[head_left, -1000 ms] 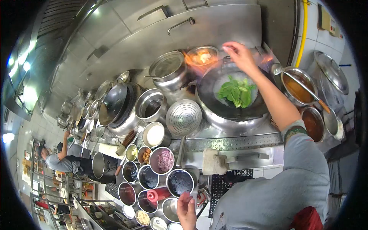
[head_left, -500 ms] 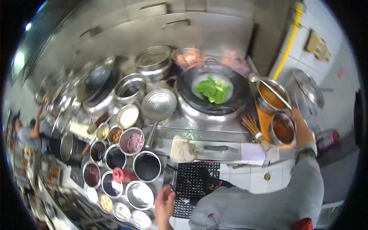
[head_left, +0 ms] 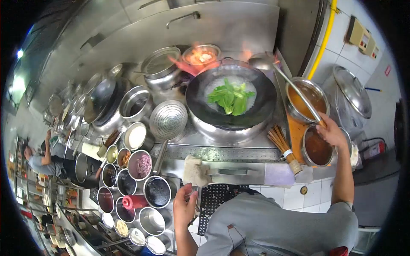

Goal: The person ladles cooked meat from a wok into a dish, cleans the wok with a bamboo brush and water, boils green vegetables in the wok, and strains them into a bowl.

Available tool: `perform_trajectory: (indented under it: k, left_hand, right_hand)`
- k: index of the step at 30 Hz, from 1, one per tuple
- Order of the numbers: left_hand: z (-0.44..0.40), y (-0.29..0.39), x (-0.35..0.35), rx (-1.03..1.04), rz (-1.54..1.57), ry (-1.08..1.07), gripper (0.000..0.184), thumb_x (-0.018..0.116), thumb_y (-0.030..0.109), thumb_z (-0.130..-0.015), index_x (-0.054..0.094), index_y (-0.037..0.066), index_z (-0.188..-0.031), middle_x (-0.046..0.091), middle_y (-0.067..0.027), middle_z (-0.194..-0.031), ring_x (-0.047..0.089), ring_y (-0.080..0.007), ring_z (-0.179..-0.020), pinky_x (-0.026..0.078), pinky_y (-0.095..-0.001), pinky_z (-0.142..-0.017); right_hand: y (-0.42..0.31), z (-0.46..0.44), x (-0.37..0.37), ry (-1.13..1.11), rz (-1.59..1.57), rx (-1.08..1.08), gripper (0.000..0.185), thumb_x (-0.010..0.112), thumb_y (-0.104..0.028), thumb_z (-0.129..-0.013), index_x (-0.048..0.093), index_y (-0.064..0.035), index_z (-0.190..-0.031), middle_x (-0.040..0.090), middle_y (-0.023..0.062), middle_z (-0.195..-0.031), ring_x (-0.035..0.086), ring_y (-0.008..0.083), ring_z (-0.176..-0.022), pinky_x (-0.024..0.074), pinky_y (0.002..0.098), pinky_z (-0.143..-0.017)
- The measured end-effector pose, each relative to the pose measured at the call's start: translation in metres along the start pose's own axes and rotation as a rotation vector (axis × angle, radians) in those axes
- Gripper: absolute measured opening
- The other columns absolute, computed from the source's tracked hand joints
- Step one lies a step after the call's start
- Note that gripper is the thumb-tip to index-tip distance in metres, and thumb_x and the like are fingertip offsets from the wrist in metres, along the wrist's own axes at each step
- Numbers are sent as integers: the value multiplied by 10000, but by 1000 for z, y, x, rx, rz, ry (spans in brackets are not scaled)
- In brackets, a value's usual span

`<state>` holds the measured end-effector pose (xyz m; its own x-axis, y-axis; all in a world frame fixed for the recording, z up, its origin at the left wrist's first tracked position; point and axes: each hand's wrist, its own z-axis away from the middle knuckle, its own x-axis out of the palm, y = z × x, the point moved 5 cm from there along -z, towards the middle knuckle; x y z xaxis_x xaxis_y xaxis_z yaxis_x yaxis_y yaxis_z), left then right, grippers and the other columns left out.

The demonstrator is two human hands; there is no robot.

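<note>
My right hand (head_left: 332,133) is wrapped around the end of a long-handled ladle (head_left: 299,94). The ladle's bowl is by the far right rim of a black wok (head_left: 200,100). Leafy greens (head_left: 230,96) lie in pale liquid in the middle of the wok. Below my right hand stands a metal pot of reddish-brown sauce (head_left: 317,147), with a pot of orange-brown liquid (head_left: 306,100) behind it. My left hand (head_left: 184,207) is empty, its fingers loosely bent and apart. It is just below a folded cloth (head_left: 194,170) on the stove's front edge.
Flames rise around a metal pot (head_left: 200,54) behind the wok. A perforated strainer (head_left: 168,121) lies left of it. Several ingredient containers stand at left, including sliced onion (head_left: 140,165) and a red bottle (head_left: 134,201). A bamboo brush (head_left: 284,149) rests at right. Another person (head_left: 42,158) stands far left.
My right hand has swung the ladle's bowl left and away from me, from beside the orange-brown liquid to the wok's far rim. My left hand has risen towards the cloth.
</note>
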<state>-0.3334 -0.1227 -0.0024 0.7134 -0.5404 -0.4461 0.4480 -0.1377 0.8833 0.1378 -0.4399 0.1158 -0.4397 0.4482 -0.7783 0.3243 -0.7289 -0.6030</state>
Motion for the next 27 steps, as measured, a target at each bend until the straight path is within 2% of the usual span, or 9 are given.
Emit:
perform_trajectory:
  k: [3, 5, 6, 11, 14, 18, 19, 22, 27]
  left_hand:
    - [-12, 0, 4, -23, -24, 15, 385, 692, 148, -910, 598, -23, -1242, 683, -197, -1098, 689, -245, -947, 555, -348, -793]
    - [-21, -6, 7, -12, -60, 19, 388, 691, 143, -911, 594, -30, -1244, 683, -198, -1087, 689, -244, -930, 558, -345, -777]
    - [-24, -9, 10, -12, -77, 20, 389, 690, 140, -911, 592, -34, -1245, 684, -198, -1081, 689, -243, -921, 559, -344, -768]
    - [-21, -6, 7, -31, -102, 77, 360, 684, 123, -915, 603, -54, -1218, 671, -183, -1088, 666, -208, -887, 557, -332, -757]
    - [-20, -30, -4, -107, -36, 148, 355, 685, 120, -911, 609, -53, -1212, 671, -175, -1097, 661, -214, -900, 555, -337, -763]
    - [-35, -51, -18, -46, -43, 185, 354, 685, 104, -905, 610, -54, -1213, 676, -168, -1087, 659, -229, -946, 532, -353, -837]
    - [-40, -37, -20, -45, -54, 167, 354, 684, 98, -905, 608, -55, -1216, 676, -175, -1088, 661, -243, -959, 519, -359, -867]
    - [-49, -23, -23, -2, -86, 138, 353, 686, 101, -903, 612, -52, -1212, 674, -188, -1095, 665, -262, -982, 520, -365, -877]
    - [-57, -28, -31, 21, -66, 66, 354, 683, 132, -907, 620, -48, -1205, 666, -213, -1121, 664, -298, -1031, 520, -378, -906]
  right_hand:
    - [-17, -14, 6, -45, 65, -405, 563, 629, 7, -866, 515, -82, -1411, 682, 141, -1212, 678, 243, -1008, 517, 366, -861]
    - [-25, -28, 23, -160, 125, -387, 604, 663, -8, -856, 500, -93, -1431, 660, 132, -1274, 630, 243, -1162, 476, 346, -987]
    - [-43, -32, 34, -173, 240, -346, 546, 667, -66, -869, 529, -80, -1397, 614, 183, -1308, 603, 364, -1172, 470, 411, -985]
    - [-42, -62, 89, -29, 134, -402, 582, 625, -134, -917, 421, -59, -1456, 578, 279, -1289, 582, 432, -1152, 460, 459, -982]
    - [-58, -54, 116, -53, 125, -175, 659, 608, -127, -928, 302, -59, -1507, 538, 328, -1312, 539, 457, -1206, 424, 462, -1027]
    - [-83, -32, 157, -415, -916, 328, 527, 565, -187, -982, 367, -41, -1447, 610, 96, -924, 613, 199, -662, 510, 373, -536]
    - [-102, -25, 155, -409, -1141, 401, 420, 556, -192, -1000, 429, -67, -1380, 479, -12, -811, 446, 46, -535, 362, 242, -379]
    - [-93, -28, 165, -819, -1792, 512, 365, 570, -161, -995, 459, -110, -1339, 502, -3, -829, 473, 37, -548, 351, 193, -379]
    - [-103, 7, 149, -612, -1373, 349, 406, 571, -147, -988, 442, -120, -1373, 517, 10, -832, 465, 48, -520, 340, 215, -348]
